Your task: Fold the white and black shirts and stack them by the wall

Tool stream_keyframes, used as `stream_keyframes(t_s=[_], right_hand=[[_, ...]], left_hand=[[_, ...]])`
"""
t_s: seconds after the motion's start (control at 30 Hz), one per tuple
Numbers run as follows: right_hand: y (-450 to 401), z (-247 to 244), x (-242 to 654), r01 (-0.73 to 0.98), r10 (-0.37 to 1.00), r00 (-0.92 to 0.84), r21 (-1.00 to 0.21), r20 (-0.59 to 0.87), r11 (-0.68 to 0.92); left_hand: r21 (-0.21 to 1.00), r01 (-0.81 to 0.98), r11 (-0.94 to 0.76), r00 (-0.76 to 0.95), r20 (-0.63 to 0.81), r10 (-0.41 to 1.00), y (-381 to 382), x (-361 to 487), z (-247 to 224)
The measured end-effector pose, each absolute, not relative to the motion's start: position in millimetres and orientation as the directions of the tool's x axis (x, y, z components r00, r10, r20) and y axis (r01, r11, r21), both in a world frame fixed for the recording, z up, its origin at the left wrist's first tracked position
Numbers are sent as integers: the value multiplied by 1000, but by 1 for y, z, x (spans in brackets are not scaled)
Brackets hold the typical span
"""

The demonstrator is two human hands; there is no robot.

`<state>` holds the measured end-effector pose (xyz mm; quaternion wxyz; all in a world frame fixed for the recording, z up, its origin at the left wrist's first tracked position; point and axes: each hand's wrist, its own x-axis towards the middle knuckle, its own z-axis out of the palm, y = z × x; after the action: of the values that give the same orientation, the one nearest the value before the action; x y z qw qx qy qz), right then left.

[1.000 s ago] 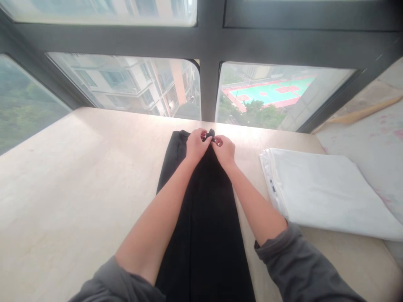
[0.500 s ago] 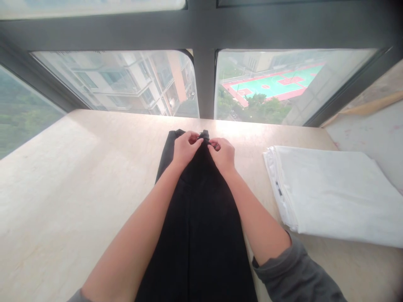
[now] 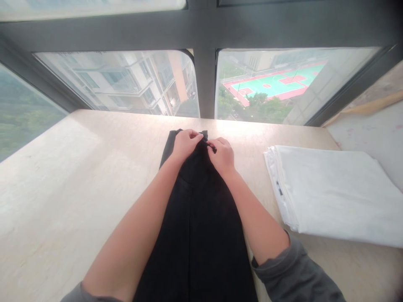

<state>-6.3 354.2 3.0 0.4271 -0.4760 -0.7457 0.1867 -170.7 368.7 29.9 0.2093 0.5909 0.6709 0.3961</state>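
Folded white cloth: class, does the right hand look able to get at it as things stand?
Probably yes: the right hand would first have to release the black garment, but nothing visible blocks its way to the folded white cloth.

a dark grey window frame (image 3: 204,31) borders a daylit pale ledge (image 3: 94,176); outside, trees (image 3: 261,107) edge a green-and-red court (image 3: 267,86).

Bare forearms (image 3: 138,218) converge forward — left grip (image 3: 187,144) and right grip (image 3: 222,155) pinched, just apart.

No lettering can be read; the small dark marks (image 3: 279,188) on the folded white cloth (image 3: 340,191) are illegible.
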Motion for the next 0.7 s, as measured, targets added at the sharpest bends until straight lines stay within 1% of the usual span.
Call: stream_keyframes(t_s=[0.23, 0.4, 0.53, 0.7], right_hand=[[363, 1, 2, 521, 871, -138, -714, 471, 468], [365, -1, 4, 530, 875, -126, -714, 468, 458], [365, 0, 3, 525, 873, -113, -717, 475, 458], [366, -1, 5, 498, 886, -77, -752, 458, 432]], left_hand=[[799, 601, 4, -178, 129, 975, 376, -166, 29], [785, 620, -1, -188, 150, 971, 380, -156, 39], [804, 594, -12, -195, 158, 968, 378, -156, 42], [831, 555, -43, -222, 198, 955, 371, -157, 36]])
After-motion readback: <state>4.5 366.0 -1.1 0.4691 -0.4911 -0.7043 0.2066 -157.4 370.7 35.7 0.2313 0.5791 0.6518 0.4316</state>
